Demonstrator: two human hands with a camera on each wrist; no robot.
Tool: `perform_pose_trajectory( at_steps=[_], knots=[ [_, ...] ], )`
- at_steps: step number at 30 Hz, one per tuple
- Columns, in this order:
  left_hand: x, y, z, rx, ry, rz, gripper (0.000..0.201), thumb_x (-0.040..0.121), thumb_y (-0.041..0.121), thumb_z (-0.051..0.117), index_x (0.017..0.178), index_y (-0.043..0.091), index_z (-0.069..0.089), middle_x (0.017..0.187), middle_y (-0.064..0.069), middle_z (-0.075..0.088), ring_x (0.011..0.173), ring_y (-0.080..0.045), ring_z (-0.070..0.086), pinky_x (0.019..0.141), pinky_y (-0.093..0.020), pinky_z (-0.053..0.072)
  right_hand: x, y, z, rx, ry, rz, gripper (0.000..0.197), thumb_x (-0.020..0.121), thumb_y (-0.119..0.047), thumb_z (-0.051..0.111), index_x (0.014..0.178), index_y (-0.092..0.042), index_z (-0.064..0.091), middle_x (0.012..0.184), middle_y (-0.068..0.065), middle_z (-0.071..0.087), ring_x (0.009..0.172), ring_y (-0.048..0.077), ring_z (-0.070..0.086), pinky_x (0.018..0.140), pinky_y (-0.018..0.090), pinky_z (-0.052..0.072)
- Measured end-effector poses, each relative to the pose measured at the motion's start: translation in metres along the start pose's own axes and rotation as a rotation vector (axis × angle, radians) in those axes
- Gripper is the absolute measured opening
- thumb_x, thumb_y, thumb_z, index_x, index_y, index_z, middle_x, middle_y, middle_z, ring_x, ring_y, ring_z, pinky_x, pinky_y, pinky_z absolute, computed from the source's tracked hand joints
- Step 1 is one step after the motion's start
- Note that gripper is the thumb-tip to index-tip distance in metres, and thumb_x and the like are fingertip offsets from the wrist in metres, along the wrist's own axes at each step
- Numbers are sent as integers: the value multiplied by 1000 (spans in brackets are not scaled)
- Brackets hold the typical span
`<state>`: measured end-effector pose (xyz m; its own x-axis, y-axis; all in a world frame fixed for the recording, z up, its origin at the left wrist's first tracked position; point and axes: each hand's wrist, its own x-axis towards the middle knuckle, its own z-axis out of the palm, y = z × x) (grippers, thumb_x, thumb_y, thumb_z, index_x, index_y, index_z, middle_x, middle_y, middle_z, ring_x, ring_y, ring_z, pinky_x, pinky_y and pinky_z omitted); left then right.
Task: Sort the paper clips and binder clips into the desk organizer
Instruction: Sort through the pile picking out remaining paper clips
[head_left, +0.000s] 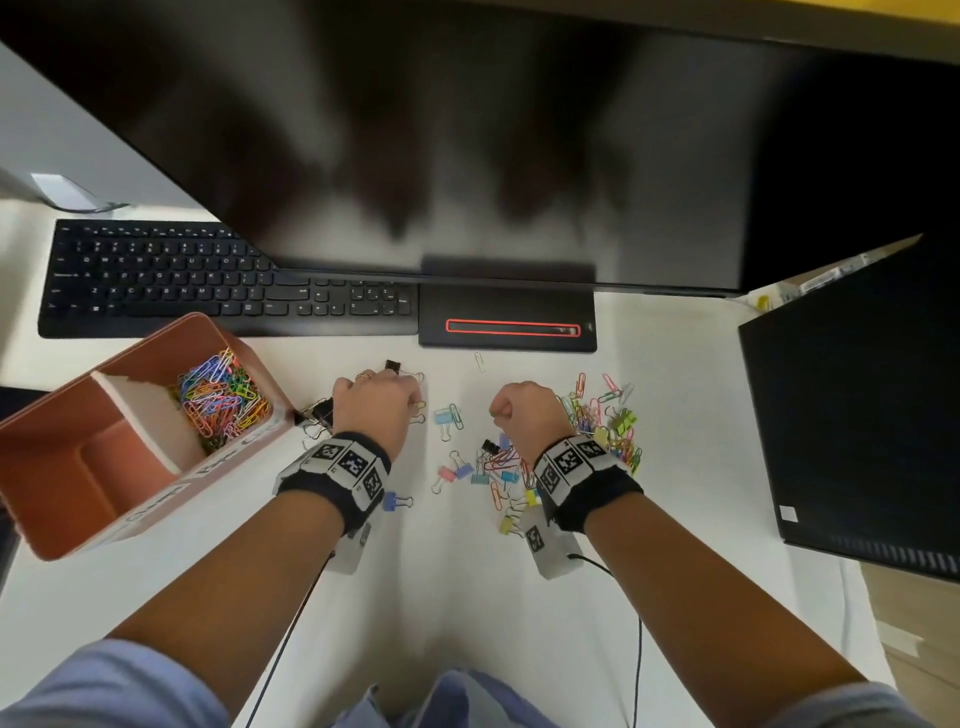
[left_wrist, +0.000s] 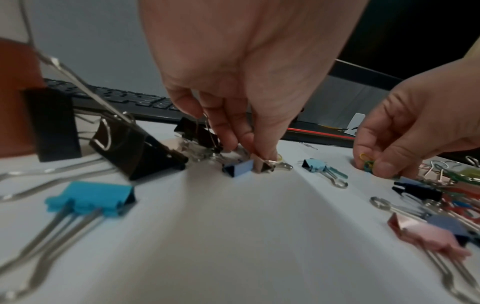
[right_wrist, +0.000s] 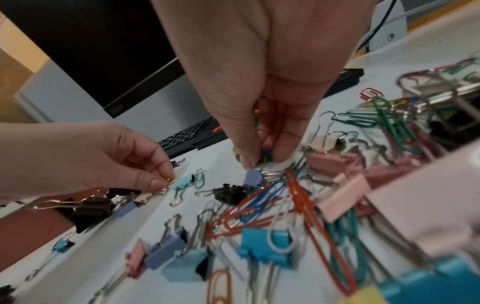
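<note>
A pink desk organizer (head_left: 62, 467) stands at the left; its far compartment holds a heap of coloured paper clips (head_left: 223, 400). My left hand (head_left: 410, 400) (left_wrist: 255, 152) is down on the desk among small binder clips and pinches a yellow paper clip (right_wrist: 170, 179). A black binder clip (head_left: 393, 367) lies just past its fingers. My right hand (head_left: 501, 410) (right_wrist: 262, 160) pinches a small bunch of yellow, green and blue paper clips (left_wrist: 366, 161) at the edge of the mixed pile (head_left: 597, 421) of paper clips and binder clips.
Large black binder clips (head_left: 317, 413) lie beside the organizer's corner. A keyboard (head_left: 208, 280) and the monitor base (head_left: 506, 322) border the far side under the monitor (head_left: 467, 156). A black computer case (head_left: 857, 415) stands at the right. Pastel binder clips (head_left: 452, 473) lie between my wrists.
</note>
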<state>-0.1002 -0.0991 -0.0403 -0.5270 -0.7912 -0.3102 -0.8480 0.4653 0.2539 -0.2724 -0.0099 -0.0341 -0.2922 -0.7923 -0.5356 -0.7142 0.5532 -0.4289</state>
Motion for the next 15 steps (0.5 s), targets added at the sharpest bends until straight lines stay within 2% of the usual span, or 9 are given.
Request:
perform_pose_trajectory(
  at_steps=[2,6,9,11,13,15],
  knots=[
    [1,-1,0,0,-22,4,12,88,18,53,88,26,62,92,3,63,90,-21,54,83,-38,31,1,1,0,-28,0,-24,20,90,-5,52,104,-7,66,113,13,60,100,26,61,88,28,49],
    [0,-5,-2,-44,-42,30,13,89,19,49,88,25,61,98,4,57,96,-22,52,86,-40,32,5,1,-3,-28,31,-56,19,91,-8,51,105,-9,63,109,11,64,98,24,62,88,32,52],
    [-5,-11,-5,-186,28,13,7,89,19,52,89,21,58,93,1,62,91,-25,55,83,-39,39,16,-4,-6,-44,117,-83,33,92,-6,47,122,-16,55,116,11,58,101,27,61,92,35,52],
    [-6,-14,-7,-294,64,36,5,87,15,56,89,19,59,89,-3,64,87,-27,57,77,-37,46,22,-7,-4,-87,102,-85,46,92,-1,45,133,-22,47,123,10,52,106,27,57,96,34,49],
    [-7,-13,-9,-421,71,66,12,84,8,58,94,14,62,90,-7,64,83,-26,59,76,-34,49,24,-6,-1,-128,80,-96,50,92,1,45,135,-25,45,123,9,50,106,26,57,95,33,50],
    [-6,-9,-11,-458,51,117,16,83,5,60,97,11,65,90,-9,63,80,-24,60,77,-31,50,19,-3,1,-160,66,-126,48,92,1,44,133,-25,47,122,11,50,104,27,58,94,33,51]
  ],
)
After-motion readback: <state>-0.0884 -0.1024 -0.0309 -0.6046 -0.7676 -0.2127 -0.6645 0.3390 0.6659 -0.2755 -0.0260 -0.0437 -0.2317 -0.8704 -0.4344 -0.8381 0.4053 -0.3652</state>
